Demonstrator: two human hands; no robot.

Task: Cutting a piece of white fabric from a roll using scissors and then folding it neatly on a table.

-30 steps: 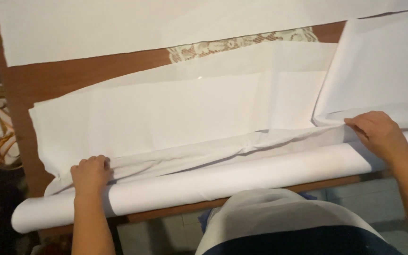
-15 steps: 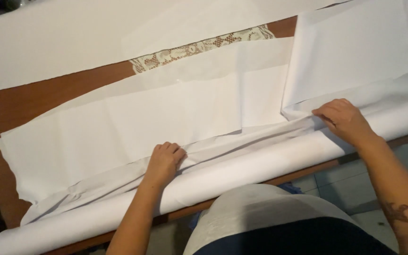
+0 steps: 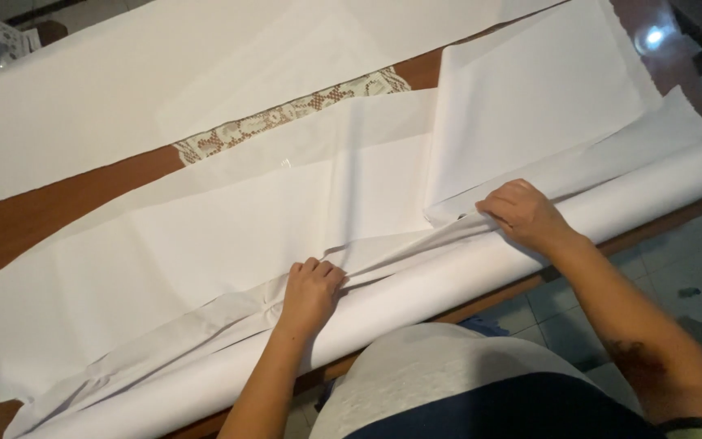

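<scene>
Both hands rest on white cloth at the near edge of a brown wooden table. Left hand lies knuckles up with its fingers curled into a gathered fold of the long white fabric sheet; the fingertips are tucked under, so whether they pinch the cloth or only press it cannot be told. Right hand sits farther right, fingers bent down over the same fold where it meets the corner of a folded white fabric panel; its grip is equally hidden under the fingers.

Just near the hands runs a long white fabric roll, lying along the table edge and cut off at both sides of the view. The far white fabric strip is also cut off at the top and left.

Compared with half a second ago, the left hand sits farther right along the fold, closer to the right hand, and the view has swung rightward, showing more of the tiled floor.

Between the strip and the sheet, a band of cream lace shows, partly covered by both. The person's white and dark clothing blocks the near table edge.
</scene>
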